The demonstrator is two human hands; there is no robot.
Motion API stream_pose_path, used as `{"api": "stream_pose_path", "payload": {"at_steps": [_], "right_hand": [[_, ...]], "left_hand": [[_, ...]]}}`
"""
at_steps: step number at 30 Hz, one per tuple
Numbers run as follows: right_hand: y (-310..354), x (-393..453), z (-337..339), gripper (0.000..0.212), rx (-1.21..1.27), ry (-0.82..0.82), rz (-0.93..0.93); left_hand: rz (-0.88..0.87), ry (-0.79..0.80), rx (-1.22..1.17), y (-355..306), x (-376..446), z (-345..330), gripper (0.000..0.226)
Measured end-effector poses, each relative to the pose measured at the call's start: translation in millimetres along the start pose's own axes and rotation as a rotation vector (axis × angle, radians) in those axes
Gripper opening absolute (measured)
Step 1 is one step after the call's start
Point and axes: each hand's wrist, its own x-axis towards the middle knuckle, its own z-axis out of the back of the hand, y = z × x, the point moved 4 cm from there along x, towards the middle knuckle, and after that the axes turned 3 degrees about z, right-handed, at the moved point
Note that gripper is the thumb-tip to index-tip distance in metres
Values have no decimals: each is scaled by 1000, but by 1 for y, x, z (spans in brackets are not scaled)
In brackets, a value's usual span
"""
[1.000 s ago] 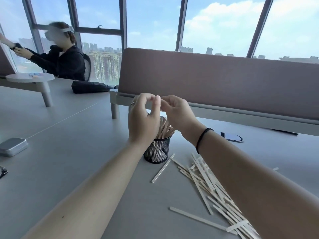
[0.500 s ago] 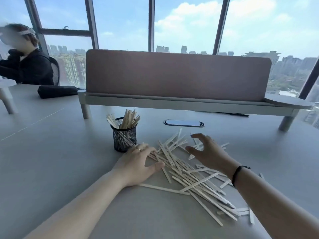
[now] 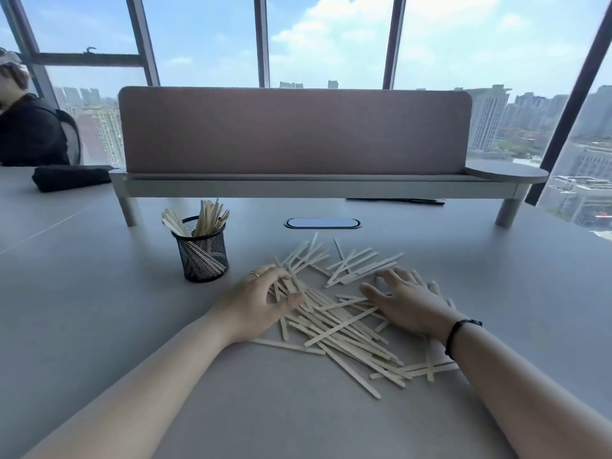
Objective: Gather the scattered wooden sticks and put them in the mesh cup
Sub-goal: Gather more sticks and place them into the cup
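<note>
Pale, flat wooden sticks (image 3: pixel 337 323) lie crisscrossed in a loose heap on the grey bench (image 3: pixel 99 309), between and under both hands. More sticks stand upright in the black mesh cup (image 3: pixel 202 251), just left of the heap and beyond the left hand. The left hand (image 3: pixel 256 303), ring on one finger, curls its fingers and thumb around several sticks at the heap's left edge. The right hand (image 3: pixel 409 301) lies flat with spread fingers on the sticks, its grip wide, holding nothing. Behind stand a padded divider (image 3: pixel 294 130) and a black pouch (image 3: pixel 71 177).
</note>
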Motion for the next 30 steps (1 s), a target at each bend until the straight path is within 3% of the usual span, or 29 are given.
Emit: {"api": "stream_pose_path", "payload": {"at_steps": [6,10,16,20,22,26,30], "right_hand": [[19,-2,0,65,88,-96,133],[25,11,-5,57,221,-177,176],[41,13,-2,37,596,-332,202],[24,10,15,35,635,-405,181],[10,5,18,50,504,-317,113],[3,-14,3,99,132,97,85],[22,-24,-4,114,6,192,190]], "left_hand": [[-117,186,-108,-34,-10,-9,105],[-181,242,-29,-45,-20,-11,112],[-273,249,82,-55,-26,-19,117],[-266,233,72,-51,-28,-18,111],[-224,213,45,-48,-26,-16,103],[-207,137,52,-47,-23,-14,91],[-167,56,103,-45,-25,-10,81]]}}
